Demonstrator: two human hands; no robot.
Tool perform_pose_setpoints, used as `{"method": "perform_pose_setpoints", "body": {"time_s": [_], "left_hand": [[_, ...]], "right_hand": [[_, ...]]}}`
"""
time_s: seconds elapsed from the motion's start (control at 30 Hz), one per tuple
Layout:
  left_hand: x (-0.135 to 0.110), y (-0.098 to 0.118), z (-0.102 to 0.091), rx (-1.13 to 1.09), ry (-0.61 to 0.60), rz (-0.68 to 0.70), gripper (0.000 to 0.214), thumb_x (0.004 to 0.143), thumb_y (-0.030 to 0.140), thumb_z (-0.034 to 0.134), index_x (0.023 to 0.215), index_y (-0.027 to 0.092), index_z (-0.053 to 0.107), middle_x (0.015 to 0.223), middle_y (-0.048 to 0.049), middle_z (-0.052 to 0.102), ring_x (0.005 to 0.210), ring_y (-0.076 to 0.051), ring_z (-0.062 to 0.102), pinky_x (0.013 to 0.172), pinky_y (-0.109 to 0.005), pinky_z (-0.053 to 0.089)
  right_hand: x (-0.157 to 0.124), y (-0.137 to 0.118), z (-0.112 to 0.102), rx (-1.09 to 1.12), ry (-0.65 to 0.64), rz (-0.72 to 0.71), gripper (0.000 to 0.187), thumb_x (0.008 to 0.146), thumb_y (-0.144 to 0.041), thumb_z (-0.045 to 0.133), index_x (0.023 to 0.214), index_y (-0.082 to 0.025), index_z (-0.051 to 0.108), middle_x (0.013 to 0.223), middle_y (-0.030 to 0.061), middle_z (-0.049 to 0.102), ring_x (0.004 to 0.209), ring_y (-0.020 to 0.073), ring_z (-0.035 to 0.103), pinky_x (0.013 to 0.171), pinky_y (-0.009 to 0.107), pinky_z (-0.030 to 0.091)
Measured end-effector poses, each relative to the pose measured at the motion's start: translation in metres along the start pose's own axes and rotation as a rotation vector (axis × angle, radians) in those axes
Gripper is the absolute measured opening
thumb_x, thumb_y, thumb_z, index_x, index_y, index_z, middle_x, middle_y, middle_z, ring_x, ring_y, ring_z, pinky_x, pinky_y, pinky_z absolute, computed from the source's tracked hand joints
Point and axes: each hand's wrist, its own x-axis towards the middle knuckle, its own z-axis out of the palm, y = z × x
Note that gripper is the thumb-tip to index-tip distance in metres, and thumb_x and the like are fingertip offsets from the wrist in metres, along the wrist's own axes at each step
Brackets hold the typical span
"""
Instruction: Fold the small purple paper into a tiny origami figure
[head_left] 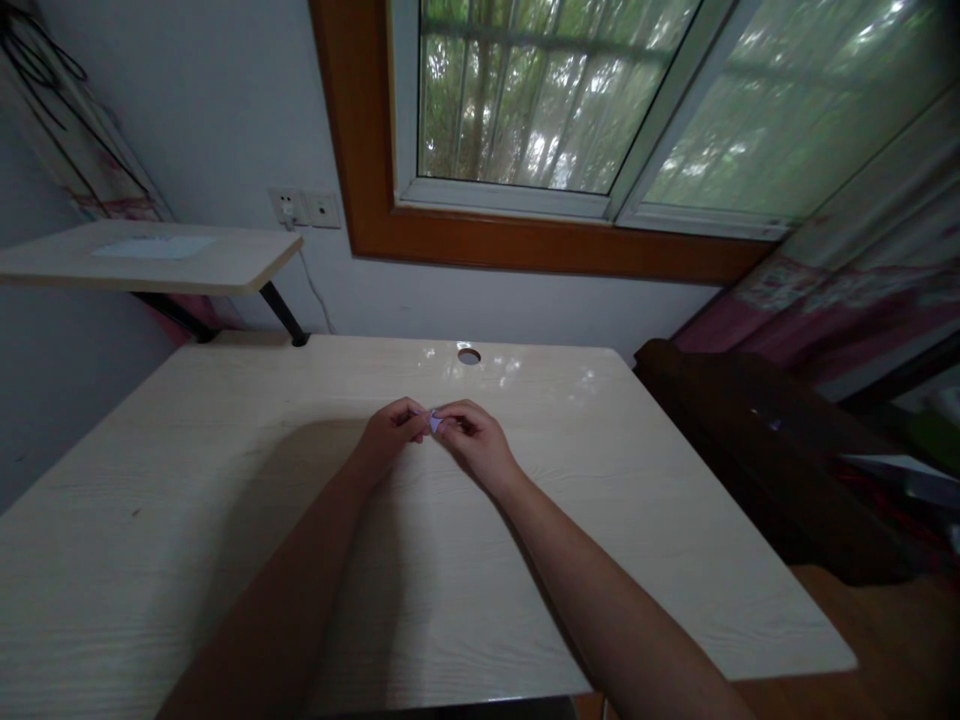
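Observation:
Both hands meet over the middle of the pale wood-grain desk (600,520). Between their fingertips is a small light-purple piece (434,422), perhaps folded paper; it is too small to tell its kind. My left hand (391,432) pinches its left side, fingers curled. My right hand (474,440) pinches it from the right with thumb and fingers pressed together. The fingers cover most of the piece.
A raised shelf (247,285) on black legs stands at the back left, with a white sheet (154,247) on it. A round cable hole (469,356) lies near the desk's back edge. Beyond are a wall socket (287,207), a window (540,110) and dark wooden furniture (750,440) at right.

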Motion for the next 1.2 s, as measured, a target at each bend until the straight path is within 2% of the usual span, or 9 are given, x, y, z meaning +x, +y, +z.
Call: {"method": "perform_pose_setpoints", "body": {"time_s": [0.17, 0.43, 0.6, 0.93, 1.2], "left_hand": [[-0.002, 0.004, 0.001, -0.001, -0.007, 0.013, 0.018, 0.079, 0.033, 0.062, 0.074, 0.016, 0.063, 0.067, 0.0003, 0.062, 0.061, -0.012, 0.054, 0.062, -0.024, 0.044], [-0.001, 0.005, -0.002, -0.016, -0.019, 0.021, 0.022, 0.08, 0.037, 0.064, 0.075, 0.016, 0.063, 0.066, 0.0, 0.061, 0.062, -0.013, 0.055, 0.061, -0.024, 0.044], [-0.001, 0.006, -0.001, 0.041, -0.039, 0.05, 0.02, 0.082, 0.035, 0.063, 0.074, 0.016, 0.064, 0.066, 0.0007, 0.06, 0.063, -0.012, 0.054, 0.064, -0.024, 0.044], [-0.001, -0.003, -0.002, 0.176, -0.054, 0.086, 0.021, 0.082, 0.036, 0.061, 0.075, 0.017, 0.065, 0.068, -0.0013, 0.063, 0.065, -0.014, 0.056, 0.064, -0.026, 0.045], [-0.002, -0.001, 0.0, 0.171, -0.045, 0.089, 0.021, 0.083, 0.037, 0.063, 0.078, 0.017, 0.066, 0.07, -0.0011, 0.064, 0.066, -0.014, 0.057, 0.064, -0.024, 0.045]], "right_hand": [[0.001, 0.0, -0.001, -0.037, 0.009, -0.067, 0.011, 0.082, -0.025, 0.068, 0.09, -0.028, 0.075, 0.095, 0.0046, 0.067, 0.089, 0.019, 0.063, 0.081, 0.034, 0.05], [0.002, -0.005, 0.0, -0.049, 0.015, -0.078, 0.006, 0.081, -0.031, 0.072, 0.085, -0.028, 0.075, 0.094, 0.0052, 0.068, 0.09, 0.0202, 0.064, 0.08, 0.036, 0.052], [0.004, -0.002, -0.002, -0.007, 0.032, -0.03, 0.006, 0.081, -0.032, 0.072, 0.083, -0.027, 0.074, 0.092, 0.0047, 0.068, 0.088, 0.0196, 0.064, 0.08, 0.035, 0.051], [0.003, 0.005, 0.0, 0.06, 0.012, 0.096, 0.019, 0.082, -0.04, 0.069, 0.081, -0.021, 0.068, 0.083, 0.0027, 0.065, 0.077, 0.0159, 0.06, 0.071, 0.029, 0.048], [0.004, 0.006, 0.001, 0.173, 0.019, 0.201, 0.02, 0.08, -0.04, 0.07, 0.083, -0.02, 0.065, 0.076, 0.0008, 0.066, 0.068, 0.0142, 0.058, 0.066, 0.027, 0.046]]}}
